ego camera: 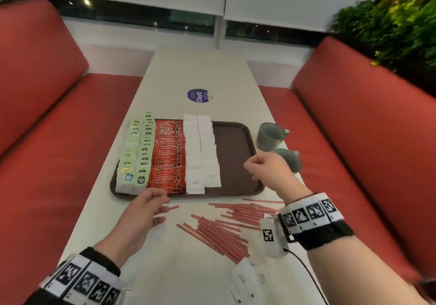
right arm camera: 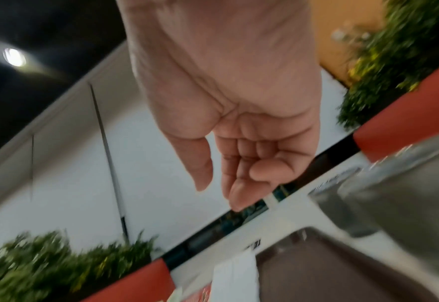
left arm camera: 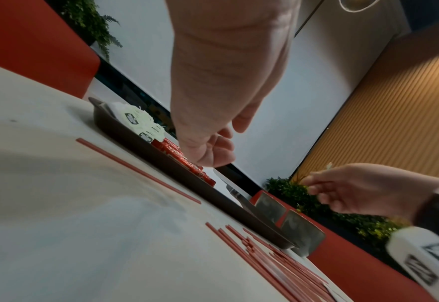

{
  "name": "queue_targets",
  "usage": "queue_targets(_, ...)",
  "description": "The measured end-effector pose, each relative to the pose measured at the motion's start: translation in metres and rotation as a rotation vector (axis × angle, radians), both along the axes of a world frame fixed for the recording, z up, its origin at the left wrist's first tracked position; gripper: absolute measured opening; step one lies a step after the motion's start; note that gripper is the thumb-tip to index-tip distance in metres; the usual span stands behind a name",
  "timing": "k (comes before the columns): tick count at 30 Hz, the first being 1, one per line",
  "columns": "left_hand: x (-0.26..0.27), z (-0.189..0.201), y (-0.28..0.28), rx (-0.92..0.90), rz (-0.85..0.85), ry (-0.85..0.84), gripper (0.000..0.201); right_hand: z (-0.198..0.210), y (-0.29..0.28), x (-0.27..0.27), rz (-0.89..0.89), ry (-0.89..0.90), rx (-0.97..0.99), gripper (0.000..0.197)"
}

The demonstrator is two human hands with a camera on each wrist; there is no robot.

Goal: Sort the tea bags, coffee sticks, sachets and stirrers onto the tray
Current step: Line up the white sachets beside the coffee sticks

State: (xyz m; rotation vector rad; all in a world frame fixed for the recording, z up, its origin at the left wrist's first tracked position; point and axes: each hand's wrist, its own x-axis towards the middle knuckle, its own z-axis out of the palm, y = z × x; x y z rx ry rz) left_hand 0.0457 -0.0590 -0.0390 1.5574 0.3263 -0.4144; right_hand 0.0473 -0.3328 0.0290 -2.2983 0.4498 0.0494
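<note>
Stirrers [ego camera: 226, 227] lie loose near the tray [ego camera: 236, 149]; both hands, left hand [ego camera: 141, 215] and right hand [ego camera: 271, 172], hover empty, fingers relaxed. A careless sweep could scatter them or disturb sorted rows.

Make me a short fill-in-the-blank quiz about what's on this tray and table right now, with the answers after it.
1. The tray holds green tea bags, red coffee sticks and ______ sachets in rows.
2. The red stirrers lie on the ______, none on the tray.
3. The two grey cups stand to the ______ of the tray.
4. The bare part of the tray is on its ______ side.

Answers: white; table; right; right
</note>
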Motion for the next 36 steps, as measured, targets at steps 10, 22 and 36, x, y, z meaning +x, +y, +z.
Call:
queue_targets(10, -0.022, 0.002, -0.073, 0.300, -0.476, -0.218, 0.007, -0.054, -0.081, -0.159, -0.096, 0.227, -0.153, 0.021)
queue_targets(22, -0.033, -0.014, -0.200, 0.823, -1.071, -0.598, 0.049, -0.091, -0.039, -0.142, -0.086, 0.392, -0.409, 0.055)
queue_targets(36, -0.025, -0.031, -0.224, 0.887, -1.019, -0.518, 0.033, -0.092, -0.050, -0.130, -0.104, 0.381, -0.178, 0.065)
